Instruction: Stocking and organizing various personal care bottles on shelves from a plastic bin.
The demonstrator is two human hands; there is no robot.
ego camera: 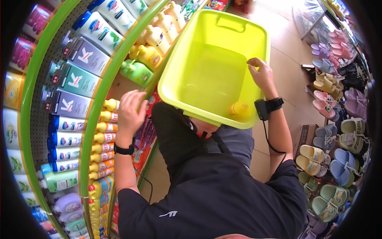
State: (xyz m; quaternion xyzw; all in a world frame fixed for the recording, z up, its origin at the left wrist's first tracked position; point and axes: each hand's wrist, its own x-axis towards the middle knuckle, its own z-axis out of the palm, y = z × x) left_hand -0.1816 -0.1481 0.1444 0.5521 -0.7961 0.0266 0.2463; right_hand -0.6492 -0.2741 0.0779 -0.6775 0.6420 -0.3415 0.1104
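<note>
In front of me is a lime-yellow plastic tub point(215, 116), tilted in view between my knees and the shelf. A small orange-yellow bottle point(238, 109) lies inside it, in the near right corner. My left hand point(132, 112) is raised beside the shelf, fingers extended and nothing in them. Closest to it are small yellow-capped bottles point(111, 104) in a row and a green pump bottle point(136, 72). Over the tub's right side, my right hand point(261, 73) has loosely curled fingers; whether they pinch anything is unclear. Both wrists wear black bands.
Green-edged shelves point(101, 119) on the left carry boxed pump bottles point(76, 79), white tubes point(97, 31) and yellow pump bottles point(149, 56). Several pairs of slippers point(343, 167) line the right side, with a cardboard box point(307, 136) among them. Tiled floor point(286, 74) runs between.
</note>
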